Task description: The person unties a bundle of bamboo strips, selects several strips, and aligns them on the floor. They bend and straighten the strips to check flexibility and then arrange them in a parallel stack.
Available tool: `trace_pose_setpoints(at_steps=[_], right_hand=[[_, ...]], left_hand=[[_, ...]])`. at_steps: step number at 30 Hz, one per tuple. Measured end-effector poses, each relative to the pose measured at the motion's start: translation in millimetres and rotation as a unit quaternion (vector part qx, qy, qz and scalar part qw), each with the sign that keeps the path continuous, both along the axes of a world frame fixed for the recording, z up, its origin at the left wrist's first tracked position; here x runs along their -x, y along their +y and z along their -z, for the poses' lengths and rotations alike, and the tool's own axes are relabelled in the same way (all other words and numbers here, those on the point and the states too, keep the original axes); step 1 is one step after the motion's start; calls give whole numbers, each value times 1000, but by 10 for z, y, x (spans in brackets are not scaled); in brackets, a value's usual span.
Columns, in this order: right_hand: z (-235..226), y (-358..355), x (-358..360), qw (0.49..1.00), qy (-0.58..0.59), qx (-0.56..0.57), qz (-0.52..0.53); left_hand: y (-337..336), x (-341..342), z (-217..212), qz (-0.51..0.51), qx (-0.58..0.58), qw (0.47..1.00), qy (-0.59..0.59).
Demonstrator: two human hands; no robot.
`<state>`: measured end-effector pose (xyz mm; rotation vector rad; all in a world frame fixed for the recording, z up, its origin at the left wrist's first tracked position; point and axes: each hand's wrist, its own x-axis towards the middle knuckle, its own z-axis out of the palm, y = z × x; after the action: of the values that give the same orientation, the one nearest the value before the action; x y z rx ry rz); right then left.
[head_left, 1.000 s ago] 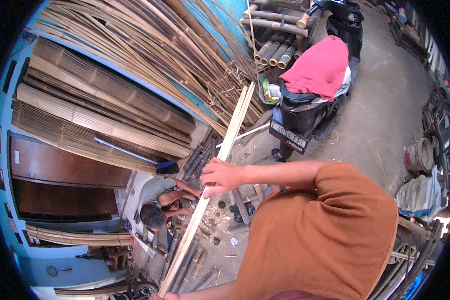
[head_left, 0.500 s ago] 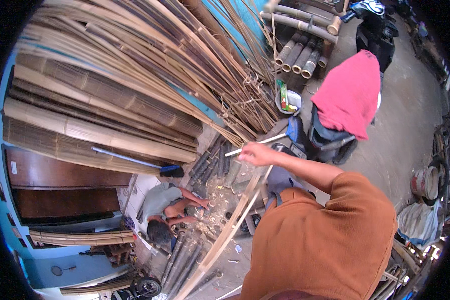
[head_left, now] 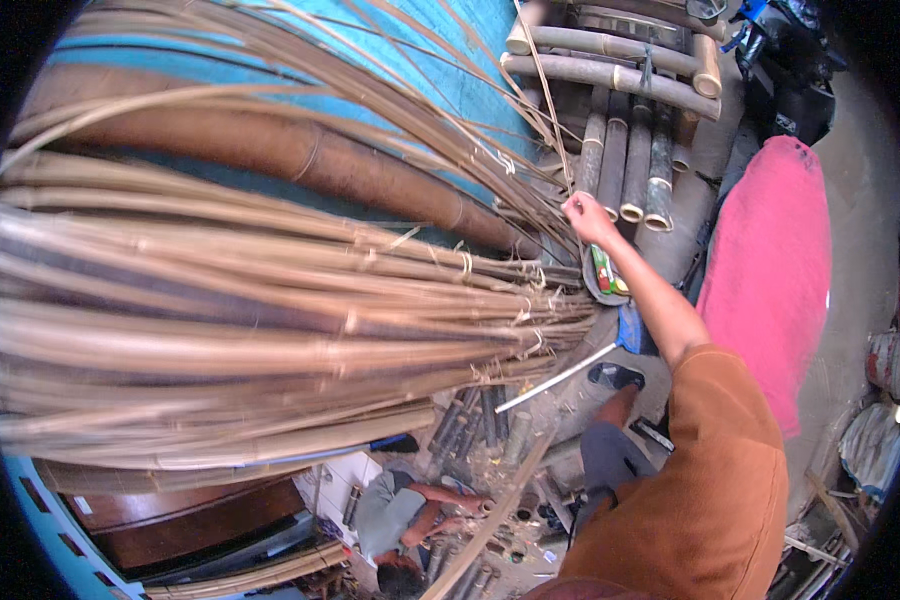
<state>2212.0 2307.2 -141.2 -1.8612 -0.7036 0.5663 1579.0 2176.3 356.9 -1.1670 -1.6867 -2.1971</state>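
My right hand (head_left: 591, 217) reaches out at the end of a stretched arm, its fingers closed on a thin bamboo strip (head_left: 566, 140) that rises toward the top edge. Beside it are the tied lower ends of a large stack of long bamboo strips (head_left: 370, 320), leaning against a blue wall. A long pale bamboo slat (head_left: 505, 515) slants past my legs; what supports it is hidden. My left hand is out of view.
A person (head_left: 395, 515) crouches at the lower middle among short dark bamboo lengths. Thick bamboo poles (head_left: 634, 165) lie under a bamboo bench (head_left: 610, 70). A pink cloth (head_left: 770, 270) covers a motorbike at right. A bin (head_left: 606, 278) and a white-handled broom (head_left: 560, 375) stand close by.
My right hand has moved up and right from above the floor to the bamboo strips, closing on a thin one. The view has swung toward the stack. The pale slat has shifted in view.
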Motion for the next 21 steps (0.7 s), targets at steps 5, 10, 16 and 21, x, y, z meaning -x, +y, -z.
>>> trace_pose_setpoints(at_steps=[5,10,16,21], right_hand=[[121,936,-1050,995,-31,-14,98],[236,1913,-1917,989,-37,5,146],[627,2449,-2507,988,3,63,143],[867,2687,-2564,995,53,43,78]], left_hand=[[461,-232,-75,-39,12,999,23],[562,-254,-114,-70,19,997,34],[568,-212,-67,-99,19,994,30],[528,-218,37,-105,4,994,14]])
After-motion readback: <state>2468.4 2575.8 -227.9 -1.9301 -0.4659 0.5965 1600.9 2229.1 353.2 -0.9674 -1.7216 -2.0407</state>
